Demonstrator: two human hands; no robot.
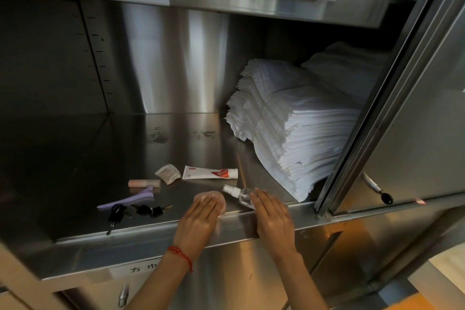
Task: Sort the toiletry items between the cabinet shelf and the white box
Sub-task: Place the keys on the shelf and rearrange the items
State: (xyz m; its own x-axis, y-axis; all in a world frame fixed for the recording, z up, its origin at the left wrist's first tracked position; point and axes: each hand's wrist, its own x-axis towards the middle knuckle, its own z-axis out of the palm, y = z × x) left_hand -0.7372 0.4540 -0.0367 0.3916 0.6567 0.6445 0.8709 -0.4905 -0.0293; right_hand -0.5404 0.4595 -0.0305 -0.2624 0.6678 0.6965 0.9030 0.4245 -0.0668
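Both hands lie flat with straight fingers at the shelf (176,148) edge: left hand (201,219) on the pink puff (221,200), right hand (273,219) touching the spray bottle (235,192), probably readying 2 pickups.

Glossy brushed-metal cabinet shelf (176,148)

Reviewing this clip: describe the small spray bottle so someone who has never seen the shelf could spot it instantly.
Start at the tall stack of white folded cloths on the right of the steel cabinet shelf. Just in front of its lower left corner, near the shelf's front edge, the spray bottle lies on its side under the right hand's fingertips. It alone is clear plastic with a white pump head, unlike the opaque toothpaste tube behind it.
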